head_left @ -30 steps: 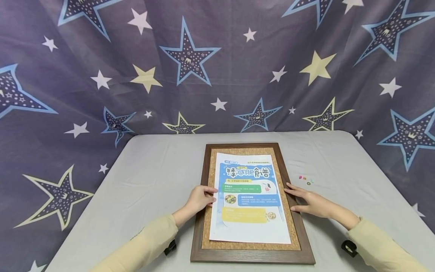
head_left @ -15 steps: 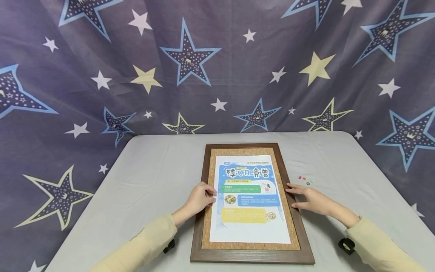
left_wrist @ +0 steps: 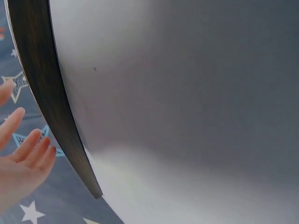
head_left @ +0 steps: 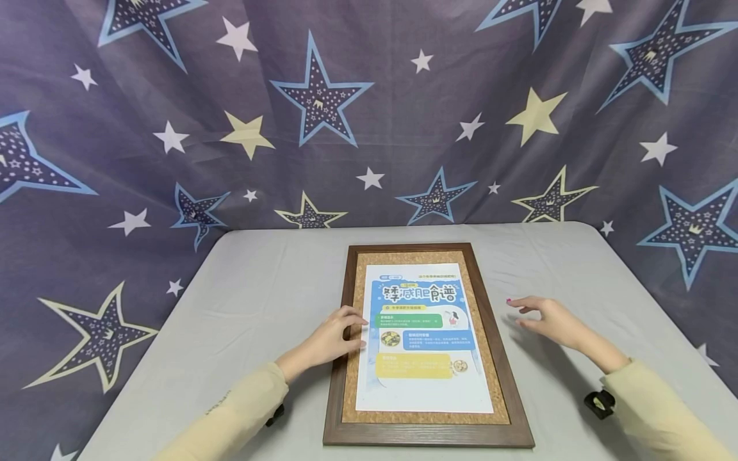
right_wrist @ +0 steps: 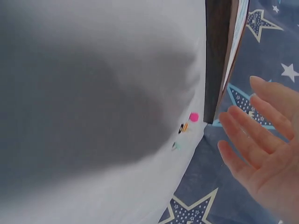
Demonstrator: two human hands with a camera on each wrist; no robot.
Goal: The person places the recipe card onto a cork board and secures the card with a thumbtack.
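A cork board (head_left: 406, 257) in a dark brown wooden frame lies on the table, and a printed poster (head_left: 423, 394) with Chinese text rests flat on the cork. My left hand (head_left: 331, 336) reaches across the frame's left side, its loosely bent fingertips right at the poster's left edge. My right hand (head_left: 550, 320) is off the frame to the right, fingers extended over a cluster of tiny coloured pieces. In the right wrist view a pink piece (right_wrist: 194, 117), an orange piece (right_wrist: 185, 127) and a pale green piece (right_wrist: 176, 146) show apart from the relaxed fingers; their kind is too small to tell.
A pale grey cloth covers the table (head_left: 265, 288). Behind and beside it hangs a dark star-patterned curtain (head_left: 403, 115). Black wrist devices (head_left: 599, 403) are on both sleeves.
My right hand has left the frame's right edge and moved right and up to the small coloured pieces. My left hand stays near the poster's edge, its fingers more spread.
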